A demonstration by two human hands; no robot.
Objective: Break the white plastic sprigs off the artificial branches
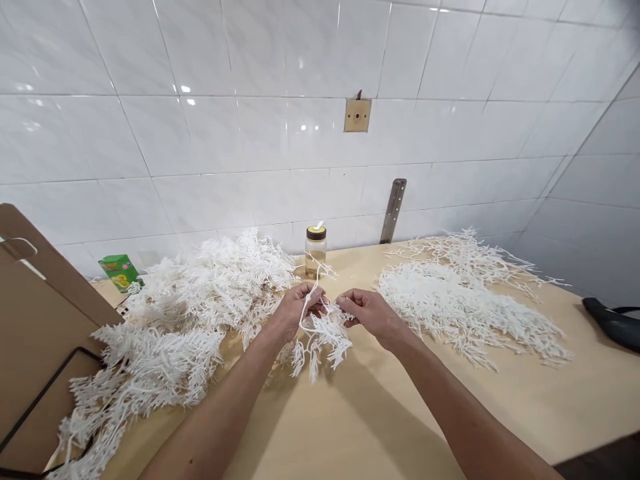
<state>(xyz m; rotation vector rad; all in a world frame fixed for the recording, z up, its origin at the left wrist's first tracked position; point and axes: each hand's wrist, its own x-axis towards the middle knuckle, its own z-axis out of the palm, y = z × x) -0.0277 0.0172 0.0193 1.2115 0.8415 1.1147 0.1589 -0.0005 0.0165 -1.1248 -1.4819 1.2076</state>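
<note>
Over the middle of the table, my left hand (299, 311) is closed around the stem of a white artificial branch (330, 337), whose feathery sprigs hang below both hands. My right hand (367, 313) pinches part of the same branch, thumb and forefinger together at its upper right side. A thin bare stem loops up past my left fingers. To the left lies a tall, tangled heap of white artificial branches (215, 287). On the right, a flatter pile of similar white branches (460, 307) is spread out, with thinner stalks at its back.
A clear jar (315, 257) with a dark-rimmed yellow lid stands behind my hands. A green box (121, 272) is at the back left. Cardboard (45, 320) fills the left edge. A metal bracket (393, 212) leans at the tiled wall; a black object (613, 323) lies far right.
</note>
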